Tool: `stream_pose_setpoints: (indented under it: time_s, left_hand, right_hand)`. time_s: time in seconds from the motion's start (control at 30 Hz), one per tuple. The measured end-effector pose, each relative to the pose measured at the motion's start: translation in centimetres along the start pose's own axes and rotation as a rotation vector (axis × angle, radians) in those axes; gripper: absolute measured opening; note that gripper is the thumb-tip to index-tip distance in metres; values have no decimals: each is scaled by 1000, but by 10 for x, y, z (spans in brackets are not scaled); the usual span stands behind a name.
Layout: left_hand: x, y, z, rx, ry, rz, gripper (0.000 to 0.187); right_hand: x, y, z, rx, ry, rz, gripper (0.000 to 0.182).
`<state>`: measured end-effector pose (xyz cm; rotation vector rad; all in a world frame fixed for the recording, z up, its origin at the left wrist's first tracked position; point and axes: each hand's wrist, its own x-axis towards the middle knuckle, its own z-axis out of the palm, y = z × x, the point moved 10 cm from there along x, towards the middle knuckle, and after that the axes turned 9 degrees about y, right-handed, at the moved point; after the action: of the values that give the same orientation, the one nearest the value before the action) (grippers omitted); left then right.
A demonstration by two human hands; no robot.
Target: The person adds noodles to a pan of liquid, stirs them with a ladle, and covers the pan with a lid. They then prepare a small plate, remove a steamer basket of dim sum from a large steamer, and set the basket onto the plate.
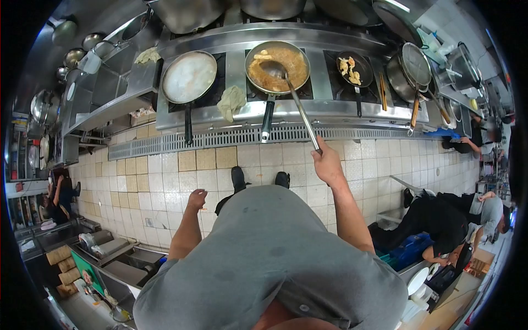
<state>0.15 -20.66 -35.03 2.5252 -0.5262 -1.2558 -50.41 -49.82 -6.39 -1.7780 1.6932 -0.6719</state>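
Observation:
My right hand (328,161) is wrapped round the handle of a long metal ladle (300,107). The ladle's bowl rests in a pan of brown, bubbling sauce (286,56) with pale pieces at its left side. That pan's dark handle points toward me, untouched. My left hand (198,199) hangs over the floor at my left side, its fingers curled together, and whether it holds anything is too small to tell. To the left on the stove sits a pan with whitish contents (190,77), and a crumpled cloth (231,103) lies between the two pans.
A small dark pan (355,69) with yellowish pieces stands right of the sauce pan, beside wooden chopsticks (383,92). Farther right is a pot (399,74) with strainers. A person in black (440,220) bends over at the right; other people are at both sides.

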Motion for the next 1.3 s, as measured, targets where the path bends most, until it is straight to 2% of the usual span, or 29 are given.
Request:
stream_pose_setpoints:
  time_s: [0.07,0.13,0.17,0.2,0.23,0.27,0.3,0.33,0.4,0.43,0.47,0.53,0.7,0.77,0.83,0.9,0.93,0.97,1.03,1.1,1.17,1.23,1.27,1.3]
  left_hand:
    - [29,29,24,225,19,344,48]
    - [-8,120,35,236,69,680,51]
    - [-13,160,41,281,100,758,50]
    - [-12,202,47,228,101,918,50]
    - [-19,250,45,147,33,934,51]
    - [-20,293,37,237,195,1045,55]
    - [-15,332,27,254,317,988,57]
    - [-6,371,24,282,405,1144,61]
    - [-17,437,5,213,460,1157,66]
    - [-18,458,1,208,450,1162,66]
    - [-9,471,5,308,421,1087,69]
    - [20,473,34,511,326,926,72]
    - [-15,442,90,447,425,949,70]
    - [-36,438,117,329,454,982,66]
    - [-31,438,157,245,376,948,64]
    - [-43,441,183,-443,359,1154,64]
    - [-48,451,208,110,581,1044,64]
    - [-61,460,223,113,574,1045,64]
    - [-100,494,249,135,366,975,64]
    - [-99,509,300,95,363,1041,64]
    - [-113,535,336,54,362,1107,64]
    - [-141,567,372,323,354,1174,64]
    - [-151,581,378,324,354,1177,64]
    - [-159,593,392,335,256,1192,63]
  right_hand:
    - [-5,5,3,61,38,9,52]
    - [-6,0,-5,120,80,16,52]
    - [-6,-7,-11,137,18,83,51]
    - [-7,-9,-11,153,-44,148,50]
    - [-8,-8,-11,152,-45,149,50]
    - [-9,-12,-16,148,11,98,50]
    - [-11,-16,-22,142,65,49,49]
    - [-13,-18,-24,135,65,52,49]
    - [-21,-9,-24,250,-1,224,49]
    - [-25,-7,-26,243,6,229,49]
    - [-30,-2,-27,246,9,250,49]
    - [-40,8,-29,251,41,228,49]
    - [-69,41,-37,215,-20,334,50]
    - [-77,52,-37,264,-76,403,51]
    - [-70,52,-46,301,-40,371,52]
    - [-61,49,-51,313,-83,304,51]
    - [-56,51,-54,255,-136,336,51]
    - [-53,54,-58,255,-134,343,51]
    - [-38,44,-69,278,-100,195,51]
    - [-29,42,-79,254,-116,202,50]
    - [-23,37,-89,225,-102,119,49]
    - [-22,39,-95,222,-83,103,50]
    - [-20,37,-98,221,-71,82,51]
    - [-19,36,-98,222,-70,80,51]
